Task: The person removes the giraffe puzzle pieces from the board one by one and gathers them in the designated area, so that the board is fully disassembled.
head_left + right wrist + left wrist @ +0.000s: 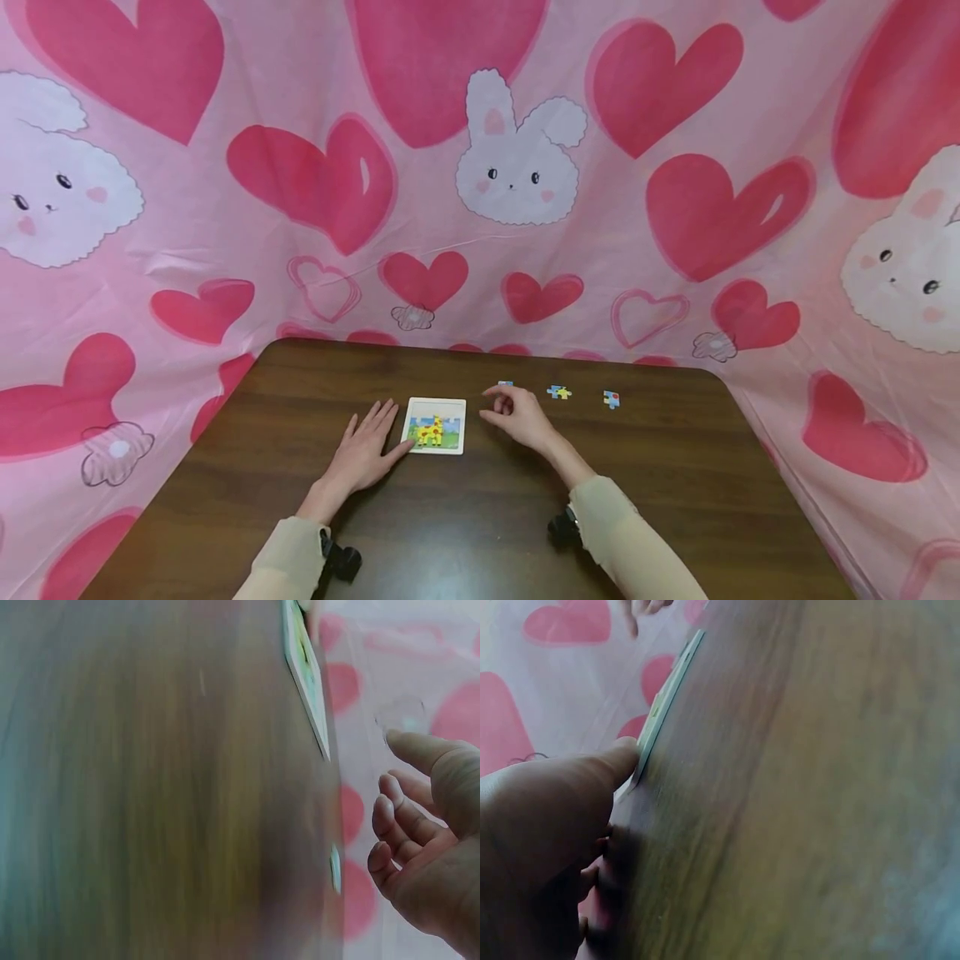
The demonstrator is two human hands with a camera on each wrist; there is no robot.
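A white-framed puzzle board (435, 427) with a yellow giraffe picture lies flat on the table; its upper strip is pale and bare. My left hand (360, 452) rests palm down beside it, fingers spread, thumb on its lower left corner, as the left wrist view also shows at the board's edge (667, 701). To the board's right, my right hand (525, 419) hovers with thumb and index finger apart and the other fingers bent, nothing between them. A blue piece (506, 383) shows partly behind that hand. In the right wrist view the hand (442, 825) is off the tabletop.
Two more puzzle pieces lie towards the back right of the brown table (450, 533): a blue and yellow one (559, 392) and a blue one with a red spot (611, 399). A pink cloth (435, 208) with hearts and rabbits hangs behind and at both sides.
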